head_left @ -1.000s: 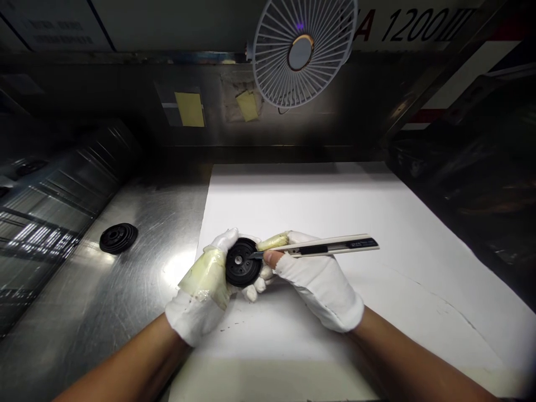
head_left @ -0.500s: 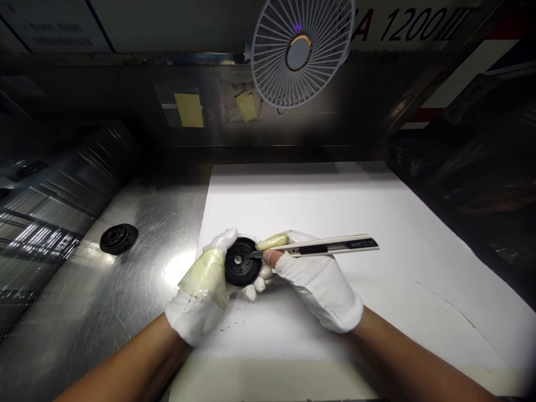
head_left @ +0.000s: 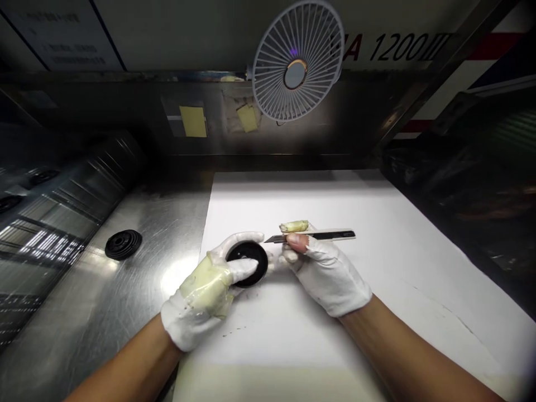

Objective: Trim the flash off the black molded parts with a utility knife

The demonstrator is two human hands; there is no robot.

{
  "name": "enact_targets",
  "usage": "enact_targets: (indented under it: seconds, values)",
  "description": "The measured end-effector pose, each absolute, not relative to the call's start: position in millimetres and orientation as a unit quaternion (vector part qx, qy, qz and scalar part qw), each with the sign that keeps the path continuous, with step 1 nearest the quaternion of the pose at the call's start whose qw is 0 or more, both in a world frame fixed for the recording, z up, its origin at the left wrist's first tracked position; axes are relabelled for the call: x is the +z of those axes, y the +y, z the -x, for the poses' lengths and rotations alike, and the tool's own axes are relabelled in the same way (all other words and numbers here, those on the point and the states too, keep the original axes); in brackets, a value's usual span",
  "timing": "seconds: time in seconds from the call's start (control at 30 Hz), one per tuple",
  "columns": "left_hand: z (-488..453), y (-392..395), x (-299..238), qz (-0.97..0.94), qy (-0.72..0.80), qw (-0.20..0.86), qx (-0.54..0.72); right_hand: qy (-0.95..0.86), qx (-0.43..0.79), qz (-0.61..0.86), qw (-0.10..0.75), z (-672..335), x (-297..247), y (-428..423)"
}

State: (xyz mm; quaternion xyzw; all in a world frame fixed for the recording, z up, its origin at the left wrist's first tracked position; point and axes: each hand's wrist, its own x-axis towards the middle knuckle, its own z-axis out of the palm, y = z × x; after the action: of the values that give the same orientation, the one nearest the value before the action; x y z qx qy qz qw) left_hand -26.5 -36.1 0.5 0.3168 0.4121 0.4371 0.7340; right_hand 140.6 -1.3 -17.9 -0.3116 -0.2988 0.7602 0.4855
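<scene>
Craft knife [head_left: 335, 235] pointed at hand-held black disc [head_left: 251, 250]

Left of frame, a ribbed disc [head_left: 123, 244] is rested on the steel worktop [head_left: 138, 301]. At lower centre, the black disc is gripped by the left hand [head_left: 209, 273], thumb across its face. Just beside its upper-right rim, the blade [head_left: 275, 239] is aimed left, long axis nearly level, left forefinger [head_left: 251, 236] nearest its tip; the handle [head_left: 345, 234] is pinched by the right hand [head_left: 326, 273].

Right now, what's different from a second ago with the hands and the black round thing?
The right hand moved the knife off the round black part, to the right. The left hand shifted its thumb onto the part's face. Neither hand let go. The other black part stayed on the metal table.
</scene>
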Motion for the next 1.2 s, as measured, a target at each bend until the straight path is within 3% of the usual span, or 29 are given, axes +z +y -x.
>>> enact_targets:
  seconds: [0.13, 0.37, 1.2]
  values:
    - [30, -32, -13, -0.392, 0.442, 0.649, 0.479, -0.288, 0.771, 0.312, 0.475, -137, -18, -6]
    - [31, -32, -20, -0.394, 0.448, 0.613, 0.518, -0.399, 0.717, 0.317, 0.476, -133, -14, -12]
    - [30, -33, -17, -0.393, 0.425, 0.607, 0.545, -0.423, 0.695, 0.347, 0.467, -130, -12, -16]
